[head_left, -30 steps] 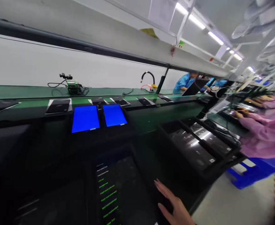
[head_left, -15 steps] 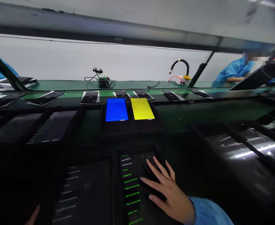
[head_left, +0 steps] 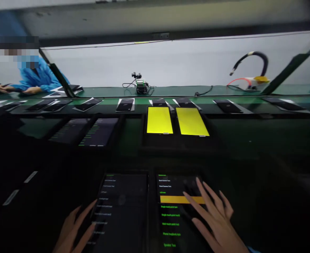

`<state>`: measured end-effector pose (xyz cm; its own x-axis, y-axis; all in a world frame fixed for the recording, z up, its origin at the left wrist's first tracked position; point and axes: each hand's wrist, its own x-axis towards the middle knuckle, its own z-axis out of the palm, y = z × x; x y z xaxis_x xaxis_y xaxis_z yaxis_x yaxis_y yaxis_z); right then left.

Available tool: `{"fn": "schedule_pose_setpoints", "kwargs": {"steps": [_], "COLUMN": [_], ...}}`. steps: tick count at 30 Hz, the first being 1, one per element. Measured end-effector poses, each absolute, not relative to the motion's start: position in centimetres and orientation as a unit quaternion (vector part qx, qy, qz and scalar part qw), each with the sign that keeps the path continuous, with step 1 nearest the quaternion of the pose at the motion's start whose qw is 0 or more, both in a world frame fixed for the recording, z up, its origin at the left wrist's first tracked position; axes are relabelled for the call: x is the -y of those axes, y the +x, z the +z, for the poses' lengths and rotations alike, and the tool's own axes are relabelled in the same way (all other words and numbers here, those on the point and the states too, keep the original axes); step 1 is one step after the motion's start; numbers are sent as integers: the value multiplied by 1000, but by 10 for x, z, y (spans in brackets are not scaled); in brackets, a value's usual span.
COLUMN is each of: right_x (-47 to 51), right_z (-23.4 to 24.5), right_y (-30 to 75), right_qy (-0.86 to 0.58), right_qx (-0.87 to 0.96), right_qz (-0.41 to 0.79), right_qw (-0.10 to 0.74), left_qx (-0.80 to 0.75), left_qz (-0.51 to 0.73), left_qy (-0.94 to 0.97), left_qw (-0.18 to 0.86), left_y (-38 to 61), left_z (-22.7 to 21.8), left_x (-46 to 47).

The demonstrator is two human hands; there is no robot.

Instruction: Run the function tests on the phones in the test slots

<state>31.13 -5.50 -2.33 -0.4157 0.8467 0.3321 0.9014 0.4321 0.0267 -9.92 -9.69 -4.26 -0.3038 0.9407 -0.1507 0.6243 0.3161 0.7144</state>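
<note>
Two dark tablets lie side by side in front of me, each showing a list of test lines. My right hand [head_left: 215,218] rests with fingers spread on the right tablet [head_left: 174,211], where one list row is lit orange under a fingertip. My left hand [head_left: 74,230] lies with fingers stretched out at the left edge of the left tablet [head_left: 123,207]. Behind them two tablets [head_left: 158,120] [head_left: 191,121] stand tilted with plain yellow screens.
Two more tablets [head_left: 87,131] with text lists sit at the left. A green conveyor [head_left: 250,92] carries a row of dark phones [head_left: 125,104] on white cards. A small camera rig [head_left: 140,84] and a black hose [head_left: 250,66] stand beyond it. A person in blue [head_left: 36,77] works at the far left.
My view has swung left. The two standing screens went from blue and yellow to both yellow. An orange row lit up under my right hand. My left hand came onto the left tablet.
</note>
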Motion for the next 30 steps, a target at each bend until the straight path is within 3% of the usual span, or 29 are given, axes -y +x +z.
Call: {"fn": "schedule_pose_setpoints", "kwargs": {"steps": [7, 15, 23, 26, 30], "right_x": [54, 50, 47, 48, 48], "right_z": [-32, -33, -33, -33, -33], "right_y": [323, 327, 332, 333, 338], "right_qy": [-571, -610, -631, -632, -633], "right_qx": [800, 756, 706, 699, 696], "right_qz": [-38, 55, 150, 169, 168], "right_qw": [182, 231, 285, 290, 295], "left_qx": [-765, -774, -638, -671, -736], "left_qz": [184, 145, 188, 169, 312], "left_qy": [502, 505, 606, 611, 491], "left_qw": [359, 355, 436, 384, 346], "left_y": [-97, -85, -115, -112, -95], "left_z": [-22, -7, -13, -15, -16], "left_x": [77, 67, 77, 71, 64]}}
